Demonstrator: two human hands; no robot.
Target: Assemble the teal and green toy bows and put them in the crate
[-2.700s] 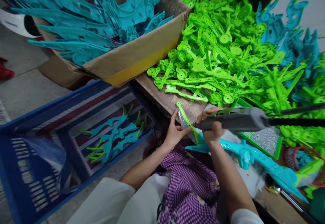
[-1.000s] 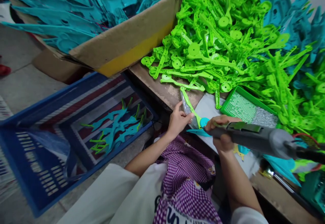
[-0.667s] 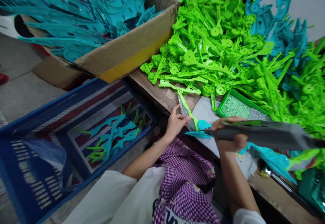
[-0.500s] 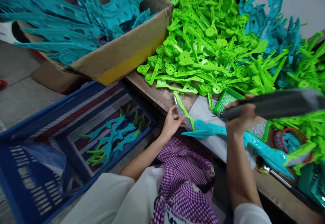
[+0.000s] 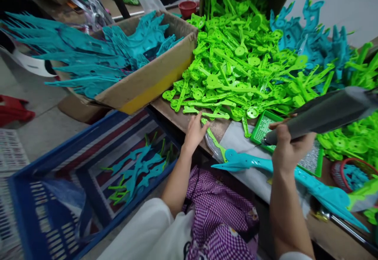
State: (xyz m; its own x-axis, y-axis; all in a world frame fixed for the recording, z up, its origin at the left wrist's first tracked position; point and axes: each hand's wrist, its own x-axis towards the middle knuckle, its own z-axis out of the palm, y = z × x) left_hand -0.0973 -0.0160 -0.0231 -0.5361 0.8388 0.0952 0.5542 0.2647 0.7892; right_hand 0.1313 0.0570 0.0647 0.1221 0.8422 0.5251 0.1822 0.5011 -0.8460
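My right hand point(image 5: 291, 146) is wrapped round a dark grey electric screwdriver point(image 5: 327, 114), its thin bit pointing left above the work surface. Beneath it lies a long turquoise plastic part point(image 5: 251, 159), joined at its left end to a lime-green arm point(image 5: 217, 142) with a clear piece along it. My left hand point(image 5: 195, 134) reaches over the table edge, fingers stretched and thumb apart. Its fingertips are at a loose green part point(image 5: 211, 112) at the front of the pile, close to the green arm's tip; whether they touch is unclear.
A heap of lime-green parts point(image 5: 236, 67) covers the table's back. A green tray point(image 5: 317, 159) of small metal pieces and a red basket point(image 5: 338, 173) stand at right. A cardboard box point(image 5: 156, 71) holds turquoise parts. A blue crate point(image 5: 17, 197) with assembled pieces stands lower left.
My left hand has let go of the green arm and moved forward to the pile's front edge. The screwdriver has shifted right in view and tilts more steeply. The whole view has shifted slightly.
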